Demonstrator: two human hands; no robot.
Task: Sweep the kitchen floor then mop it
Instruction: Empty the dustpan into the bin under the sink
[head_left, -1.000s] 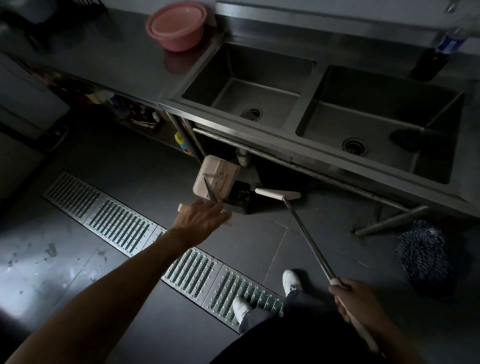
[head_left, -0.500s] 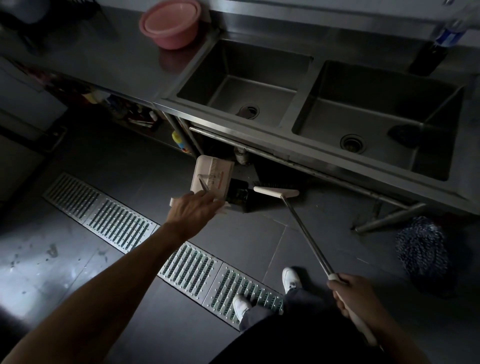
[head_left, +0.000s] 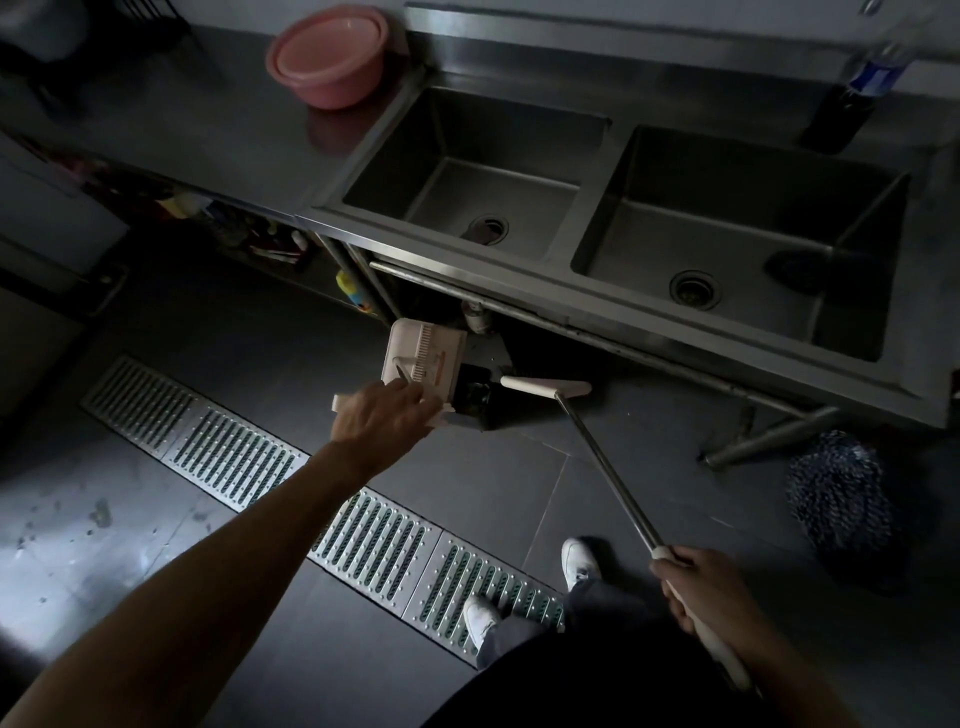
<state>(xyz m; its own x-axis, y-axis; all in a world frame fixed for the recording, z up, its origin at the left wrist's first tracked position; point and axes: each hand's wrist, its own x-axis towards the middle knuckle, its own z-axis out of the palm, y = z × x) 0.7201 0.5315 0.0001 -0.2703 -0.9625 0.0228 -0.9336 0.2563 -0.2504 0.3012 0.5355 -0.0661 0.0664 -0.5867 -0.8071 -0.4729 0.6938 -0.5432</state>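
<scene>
- Broom (head_left: 545, 387) head rests on the floor (head_left: 260, 322) at frame centre, just beside the dustpan (head_left: 423, 358), below the sink bench (head_left: 649, 312).
- Right hand (head_left: 706, 592), lower right, grips the broom handle.
- Left hand (head_left: 379, 415) lies over the dustpan handle; grip cannot be told.
- Assessment: sweeping appears at collection stage. Marks remain on the floor at lower left. Mop (head_left: 836, 493), right edge, is unheld, so mopping is outstanding.

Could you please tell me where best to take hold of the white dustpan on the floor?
The white plastic dustpan is best gripped by the pale crossbar atop its thin stem, coming from above on the near side; the left hand covers it.
</scene>
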